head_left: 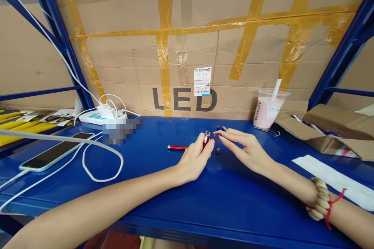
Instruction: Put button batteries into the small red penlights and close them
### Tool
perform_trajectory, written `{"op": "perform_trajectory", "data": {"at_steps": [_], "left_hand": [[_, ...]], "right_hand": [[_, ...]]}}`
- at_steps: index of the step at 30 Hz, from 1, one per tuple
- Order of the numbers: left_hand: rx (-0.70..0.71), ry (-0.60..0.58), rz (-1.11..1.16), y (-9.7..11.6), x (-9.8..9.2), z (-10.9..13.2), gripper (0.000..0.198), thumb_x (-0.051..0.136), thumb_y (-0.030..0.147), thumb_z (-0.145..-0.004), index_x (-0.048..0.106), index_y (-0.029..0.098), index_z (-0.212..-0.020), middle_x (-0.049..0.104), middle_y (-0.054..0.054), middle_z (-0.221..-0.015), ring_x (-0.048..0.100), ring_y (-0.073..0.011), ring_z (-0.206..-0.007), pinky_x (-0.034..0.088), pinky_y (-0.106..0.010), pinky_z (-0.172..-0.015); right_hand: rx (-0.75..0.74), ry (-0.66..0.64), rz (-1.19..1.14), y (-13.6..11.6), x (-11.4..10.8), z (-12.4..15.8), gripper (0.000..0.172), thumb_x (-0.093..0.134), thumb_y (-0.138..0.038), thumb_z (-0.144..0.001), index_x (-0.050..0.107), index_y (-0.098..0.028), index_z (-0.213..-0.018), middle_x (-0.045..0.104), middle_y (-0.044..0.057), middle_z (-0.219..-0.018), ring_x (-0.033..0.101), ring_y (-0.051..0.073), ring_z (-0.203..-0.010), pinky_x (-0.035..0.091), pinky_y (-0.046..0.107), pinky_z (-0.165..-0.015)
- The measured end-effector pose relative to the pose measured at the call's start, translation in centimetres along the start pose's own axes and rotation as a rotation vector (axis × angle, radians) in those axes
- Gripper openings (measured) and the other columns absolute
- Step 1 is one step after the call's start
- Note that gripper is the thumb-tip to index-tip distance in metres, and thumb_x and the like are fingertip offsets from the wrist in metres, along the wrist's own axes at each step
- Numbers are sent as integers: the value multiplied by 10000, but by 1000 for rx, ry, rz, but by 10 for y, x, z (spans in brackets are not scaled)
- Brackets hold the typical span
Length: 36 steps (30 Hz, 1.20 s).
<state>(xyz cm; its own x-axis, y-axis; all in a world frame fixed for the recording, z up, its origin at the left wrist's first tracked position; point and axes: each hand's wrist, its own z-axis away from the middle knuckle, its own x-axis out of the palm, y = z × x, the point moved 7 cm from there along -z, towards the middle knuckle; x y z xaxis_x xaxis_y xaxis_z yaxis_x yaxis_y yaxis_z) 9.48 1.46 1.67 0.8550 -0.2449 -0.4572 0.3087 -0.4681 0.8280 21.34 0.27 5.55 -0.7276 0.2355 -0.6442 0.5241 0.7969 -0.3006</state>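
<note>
My left hand [194,157] is closed around a short red tube with a silver end [206,138], which points up and away from me. Just to the right, my right hand [248,149] pinches a small red ring-like piece [216,137] between thumb and fingertips, close to the tube but apart from it. A slim red cylinder with a silver tip [177,148] lies on the blue tabletop [233,210], left of my left hand. Between the hands rests a small dark metallic piece [217,150], too small to name. Small dark-blue items [221,128] lie beyond my right fingertips, partly hidden.
A pink drink cup with a straw [267,111] stands at the back right, beside an open cardboard box [330,142]. White paper [336,181] lies at the right. At the left are a phone [58,151], white cables and a power strip [93,116]. Large cardboard [131,74] forms the back.
</note>
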Motion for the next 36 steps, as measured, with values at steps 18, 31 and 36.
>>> {"op": "perform_trajectory", "data": {"at_steps": [18, 31, 36], "left_hand": [[167, -91, 141, 8, 7, -2, 348, 205, 367, -934, 431, 165, -762, 459, 19, -597, 425, -110, -606, 339, -223, -631], [27, -4, 222, -9, 4, -10, 347, 266, 465, -898, 364, 177, -731, 450, 44, -564, 334, -79, -483, 270, -205, -480], [-51, 82, 287, -8, -2, -9, 393, 245, 508, -886, 357, 177, -707, 429, 41, -554, 325, -78, -470, 268, -200, -459]], "right_hand": [[-89, 89, 36, -7, -5, 1, 262, 428, -211, -892, 601, -166, -1083, 622, 51, -824, 576, 137, -754, 467, 293, -784], [118, -165, -96, 17, 15, 2, 368, 354, -303, -916, 463, -209, -1255, 640, 25, -879, 600, 144, -803, 267, 464, -1025], [114, -128, -72, 14, 10, 1, 380, 341, -295, -916, 491, -172, -1243, 582, 1, -729, 572, 123, -698, 332, 417, -986]]}}
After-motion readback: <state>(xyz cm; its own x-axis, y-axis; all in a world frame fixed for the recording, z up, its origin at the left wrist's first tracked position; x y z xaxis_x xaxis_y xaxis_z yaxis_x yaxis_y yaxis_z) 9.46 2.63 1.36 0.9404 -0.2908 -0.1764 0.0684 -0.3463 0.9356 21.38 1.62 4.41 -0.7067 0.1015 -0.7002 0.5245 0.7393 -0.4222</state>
